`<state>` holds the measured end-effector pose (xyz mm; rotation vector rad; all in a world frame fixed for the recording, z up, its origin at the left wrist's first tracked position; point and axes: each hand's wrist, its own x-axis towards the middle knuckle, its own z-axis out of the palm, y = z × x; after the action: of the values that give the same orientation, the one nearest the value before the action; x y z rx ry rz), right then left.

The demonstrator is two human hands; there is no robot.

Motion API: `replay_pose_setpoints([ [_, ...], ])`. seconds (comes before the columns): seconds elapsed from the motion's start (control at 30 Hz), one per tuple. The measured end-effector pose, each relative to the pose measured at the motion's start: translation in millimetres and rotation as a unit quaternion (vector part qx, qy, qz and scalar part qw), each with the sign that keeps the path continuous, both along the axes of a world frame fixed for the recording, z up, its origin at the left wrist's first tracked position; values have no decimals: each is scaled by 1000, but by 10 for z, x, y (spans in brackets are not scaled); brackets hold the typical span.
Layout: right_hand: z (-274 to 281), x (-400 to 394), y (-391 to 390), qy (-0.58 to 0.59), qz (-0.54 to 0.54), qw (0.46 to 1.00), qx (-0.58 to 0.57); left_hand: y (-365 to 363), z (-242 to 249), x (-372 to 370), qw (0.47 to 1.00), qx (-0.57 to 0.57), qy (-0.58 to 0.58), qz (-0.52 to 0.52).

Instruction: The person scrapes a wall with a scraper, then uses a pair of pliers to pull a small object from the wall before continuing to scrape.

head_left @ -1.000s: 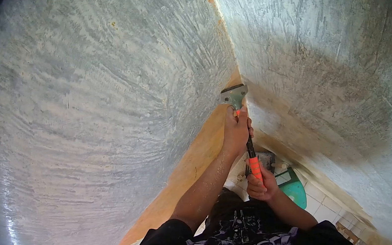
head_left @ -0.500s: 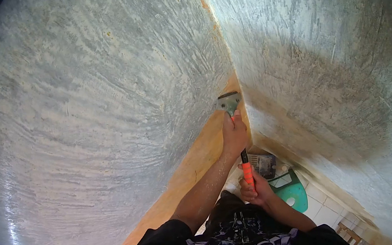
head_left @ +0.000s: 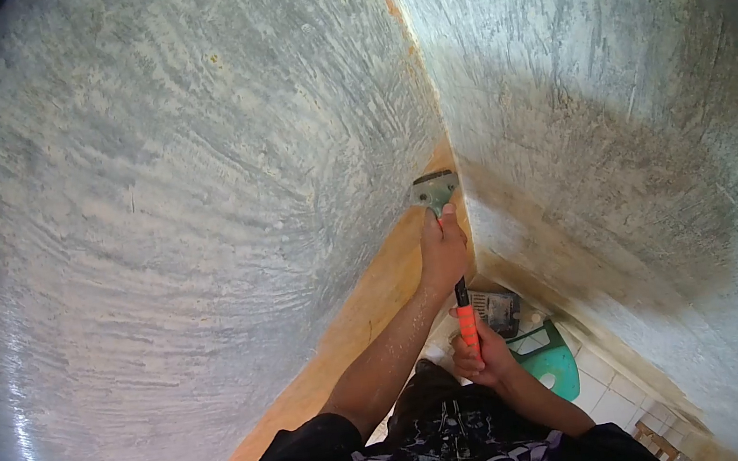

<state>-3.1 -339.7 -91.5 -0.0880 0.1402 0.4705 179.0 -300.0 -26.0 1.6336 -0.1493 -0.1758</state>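
A long-handled scraper [head_left: 436,189] has its wide metal head against the left wall [head_left: 196,208], close to the corner. My left hand [head_left: 444,253] is wrapped round its shaft just below the head. Lower down, my right hand [head_left: 483,353] grips the orange handle end. Around the blade, the wall's grey, streaked surface meets a strip of orange-tan paint [head_left: 385,275] that runs down along the left wall. White dust speckles my left forearm.
The right wall [head_left: 604,160] meets the left one at the corner. Below are a green plastic stool [head_left: 554,370], a dark grey crate-like object [head_left: 497,311], a white tiled floor [head_left: 613,408] and a small wooden piece of furniture [head_left: 655,442].
The view has shifted very slightly. The scraper head and both hands appear a touch further right, with the same grip.
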Motion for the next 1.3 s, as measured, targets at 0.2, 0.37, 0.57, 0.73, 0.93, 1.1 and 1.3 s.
replay_pose_setpoints([
  [0.2, 26, 45, -31, 12, -11, 999, 28, -92, 69, 60, 1000, 18, 4, -1],
  [0.37, -55, 22, -27, 31, -11, 999, -20, -80, -8, 51, 999, 39, -12, 6],
  [0.57, -32, 18, -15, -7, -12, 1000, 6, -57, 50, 50, 999, -18, 31, -27],
  [0.73, -39, -42, 18, 10, -11, 1000, -9, -14, 159, -41, 998, -8, 64, -8],
  [0.93, 23, 34, -17, 18, -24, 1000, -6, -77, 163, 51, 998, 6, 54, -13],
  [1.1, -20, 9, -8, -3, -14, 1000, -6, -25, 41, 3, 998, -33, 47, -30],
  [1.3, 85, -92, -179, -13, -73, 976, -204, 20, -4, -155, 998, -45, 42, 27],
])
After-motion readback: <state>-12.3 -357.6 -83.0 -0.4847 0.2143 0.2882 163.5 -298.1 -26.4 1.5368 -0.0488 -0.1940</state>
